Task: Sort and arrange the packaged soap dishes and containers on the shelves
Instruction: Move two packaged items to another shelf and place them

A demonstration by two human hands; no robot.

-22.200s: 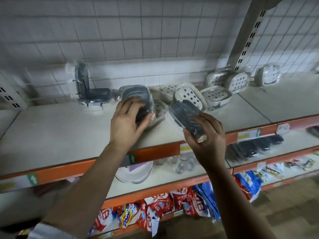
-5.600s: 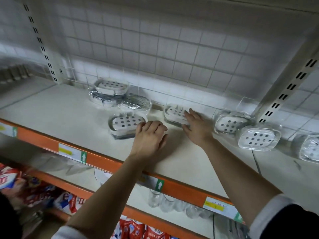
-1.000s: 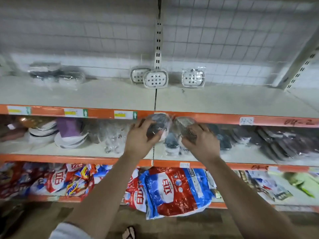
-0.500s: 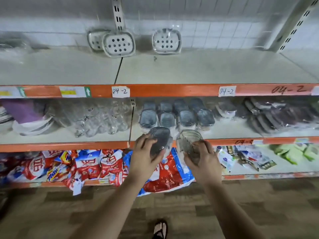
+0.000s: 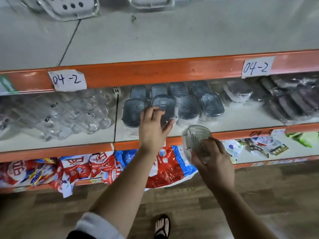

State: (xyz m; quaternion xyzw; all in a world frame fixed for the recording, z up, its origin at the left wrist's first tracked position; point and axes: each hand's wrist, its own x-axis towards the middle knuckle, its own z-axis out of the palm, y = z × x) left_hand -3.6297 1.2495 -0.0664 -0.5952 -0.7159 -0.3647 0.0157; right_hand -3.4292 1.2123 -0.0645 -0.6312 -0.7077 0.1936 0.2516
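- Grey dish (image 5: 164, 107), plastic-wrapped, held by left hand (image 5: 152, 130): fingers curled over its left edge, thumb pressed on its near right corner.
- Left forearm reaches up and forward from lower centre, with a white cuff at the elbow.
- Grey dish sits over the middle shelf (image 5: 241, 122), in the front row of like grey dishes (image 5: 212, 105), between two of them. Cannot tell if it rests on the shelf.
- Right hand (image 5: 214, 163) held lower, in front of the shelf's orange edge. Fingers and thumb are wrapped round the near end of a clear ribbed dish (image 5: 196, 138), tilted with its ribbed face to the camera.
- Middle shelf, left bay: clear jars (image 5: 77, 114). Far right: dark wrapped packs (image 5: 293, 104).
- Top shelf (image 5: 172, 37): white holed dishes (image 5: 69, 6) at the back. Paper label (image 5: 67, 80) reads "04-2".
- Bottom shelf: red and blue bags (image 5: 96, 168).
- Wood-pattern floor (image 5: 259, 204); sandalled foot (image 5: 162, 225) at bottom centre.
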